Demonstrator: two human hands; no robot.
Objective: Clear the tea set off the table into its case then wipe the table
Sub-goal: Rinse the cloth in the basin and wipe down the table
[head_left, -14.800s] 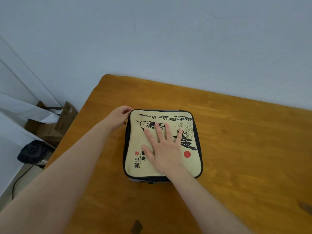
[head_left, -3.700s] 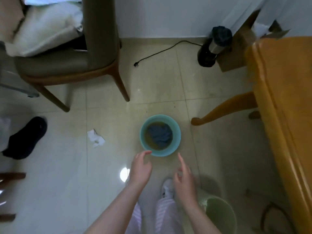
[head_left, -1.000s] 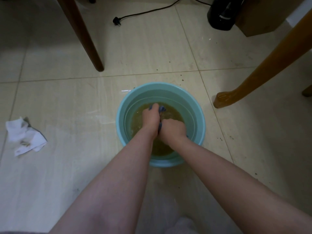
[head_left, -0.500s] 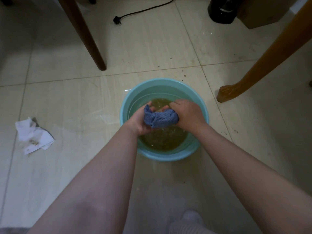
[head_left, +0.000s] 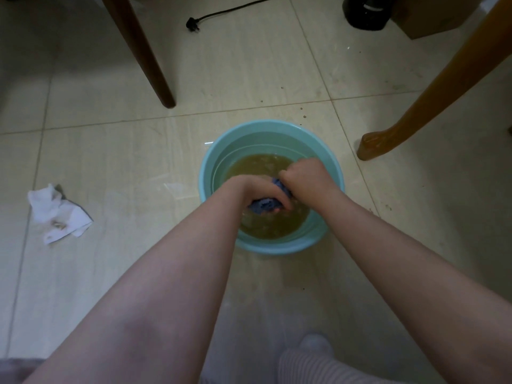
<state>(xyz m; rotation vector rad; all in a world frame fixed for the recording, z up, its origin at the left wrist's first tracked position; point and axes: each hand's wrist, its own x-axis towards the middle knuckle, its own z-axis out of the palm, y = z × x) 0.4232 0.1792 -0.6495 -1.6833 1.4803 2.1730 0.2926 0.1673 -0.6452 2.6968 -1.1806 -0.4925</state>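
Observation:
A turquoise basin stands on the tiled floor, part filled with yellowish-brown water. Above the water both hands hold a wet blue cloth twisted between them. My left hand grips its near end, fingers curled round it. My right hand grips the far end, fist closed, and hides most of that part of the cloth. The tea set case and the table top are out of view.
The table's orange wooden leg stands right of the basin. A dark chair leg is at upper left. A crumpled white tissue lies on the floor at left. A black plug and cord, a black appliance and a cardboard box sit behind.
Half a second ago the cloth was held bunched and in plain sight between the hands; now the hands have turned against each other and twisted it, so most of it is covered.

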